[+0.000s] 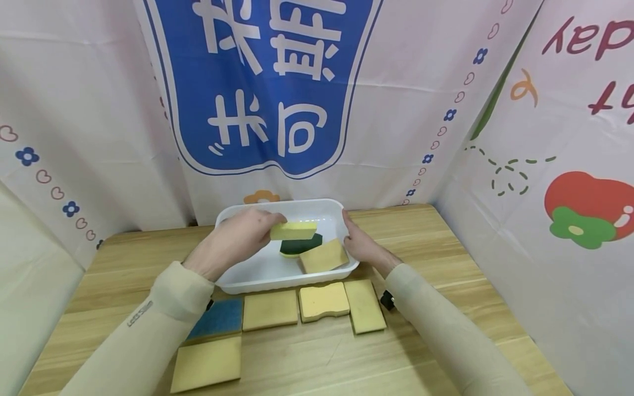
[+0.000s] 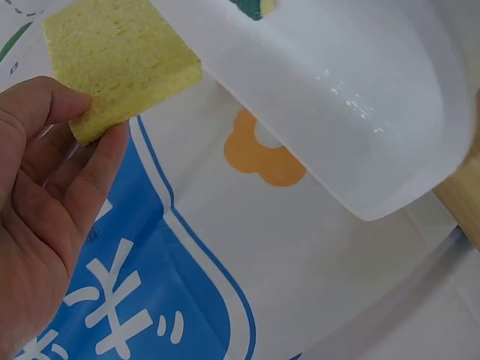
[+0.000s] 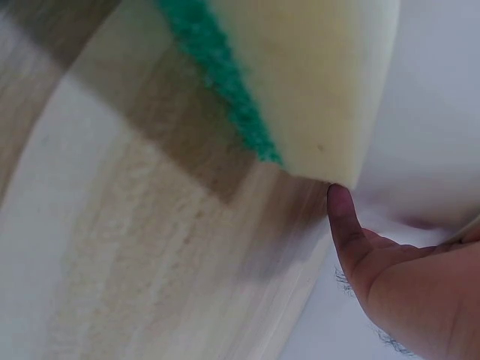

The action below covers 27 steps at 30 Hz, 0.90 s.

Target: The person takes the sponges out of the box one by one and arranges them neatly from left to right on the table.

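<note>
Over the white tray point(image 1: 262, 269), my left hand point(image 1: 247, 234) pinches a yellow sponge point(image 1: 293, 230) by one end between thumb and fingers; the left wrist view shows the sponge's point(image 2: 120, 60) porous face. My right hand point(image 1: 365, 246) grips the tray's right rim, its lower fingers partly hidden. Inside the tray lie a dark green-topped sponge point(image 1: 301, 245) and a tan sponge point(image 1: 324, 257) leaning toward the right wall. In the right wrist view, a fingertip of the right hand point(image 3: 405, 277) overlaps the corner of a cream sponge point(image 3: 300, 82) with a green scouring layer.
In front of the tray, a row on the wooden table point(image 1: 297, 363) holds a blue-faced sponge point(image 1: 218, 317), a tan sponge point(image 1: 270, 309), a wavy-edged sponge point(image 1: 324, 301) and a slanted tan one point(image 1: 365, 306). Another tan sponge point(image 1: 208, 363) lies nearer. Printed cloth point(image 1: 396, 110) hangs behind.
</note>
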{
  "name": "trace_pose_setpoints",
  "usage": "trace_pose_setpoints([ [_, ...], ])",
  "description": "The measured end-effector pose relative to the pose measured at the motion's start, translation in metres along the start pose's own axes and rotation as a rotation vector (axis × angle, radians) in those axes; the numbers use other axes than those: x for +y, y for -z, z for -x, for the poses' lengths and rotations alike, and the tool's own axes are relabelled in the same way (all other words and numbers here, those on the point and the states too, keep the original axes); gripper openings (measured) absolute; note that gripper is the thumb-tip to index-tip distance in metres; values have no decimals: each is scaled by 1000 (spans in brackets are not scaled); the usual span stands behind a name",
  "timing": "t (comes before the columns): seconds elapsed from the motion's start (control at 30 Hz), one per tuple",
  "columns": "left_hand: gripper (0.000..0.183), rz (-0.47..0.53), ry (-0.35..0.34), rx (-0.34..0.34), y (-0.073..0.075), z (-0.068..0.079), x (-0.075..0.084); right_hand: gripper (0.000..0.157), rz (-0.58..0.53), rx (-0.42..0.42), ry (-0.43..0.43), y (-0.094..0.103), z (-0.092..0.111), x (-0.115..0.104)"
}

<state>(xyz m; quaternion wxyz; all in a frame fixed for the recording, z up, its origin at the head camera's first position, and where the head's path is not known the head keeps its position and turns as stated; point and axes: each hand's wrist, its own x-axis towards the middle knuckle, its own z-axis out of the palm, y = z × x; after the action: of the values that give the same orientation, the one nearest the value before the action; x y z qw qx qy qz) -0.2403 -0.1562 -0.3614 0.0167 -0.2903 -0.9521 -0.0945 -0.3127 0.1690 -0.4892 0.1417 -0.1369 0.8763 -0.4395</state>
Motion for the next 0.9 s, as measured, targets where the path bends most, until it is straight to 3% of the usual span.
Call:
trace_pose_setpoints([
  [0.57, 42, -19, -96, 133, 4, 51, 20, 82, 4, 9, 1, 0, 0, 2],
  [0.77, 43, -8, -79, 119, 6, 65, 30, 82, 12, 9, 1, 0, -1, 2],
  [0.9, 44, -39, -103, 145, 6, 75, 37, 82, 22, 12, 0, 0, -1, 1],
])
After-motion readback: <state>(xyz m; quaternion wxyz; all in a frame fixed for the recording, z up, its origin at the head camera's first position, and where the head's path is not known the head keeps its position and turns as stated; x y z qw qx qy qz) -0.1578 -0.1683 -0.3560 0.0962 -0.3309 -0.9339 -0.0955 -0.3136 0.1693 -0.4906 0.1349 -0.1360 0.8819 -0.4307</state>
